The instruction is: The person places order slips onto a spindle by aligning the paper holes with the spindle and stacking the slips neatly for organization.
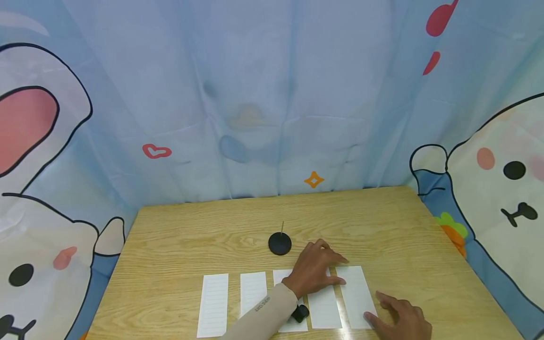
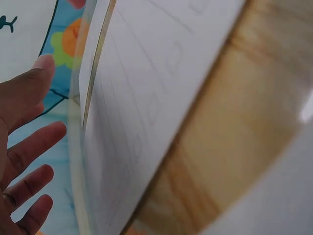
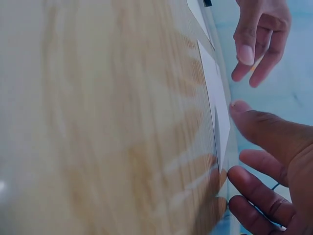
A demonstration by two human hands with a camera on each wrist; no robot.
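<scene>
Several white paper strips lie in a row on the wooden table, the leftmost strip (image 1: 213, 304) showing ruled lines. My left hand (image 1: 316, 267) reaches over the strips from the left, its fingers spread, close to the upper part of the rightmost strip (image 1: 356, 297). In the left wrist view, nothing sits between that hand's fingers (image 2: 36, 142), and a strip with faint lines and small outlined boxes (image 2: 151, 107) shows beside it. At the rightmost strip's lower right corner is my right hand (image 1: 401, 317), fingers loosely bent. Whether its thumb touches the paper I cannot tell.
Behind the strips stands a round black base (image 1: 279, 243) with a thin upright stick. A black wrist camera (image 1: 300, 313) sits under the left wrist, over a middle strip. The wooden table (image 1: 170, 245) ends at a blue patterned curtain (image 1: 255, 94) with cartoon animals.
</scene>
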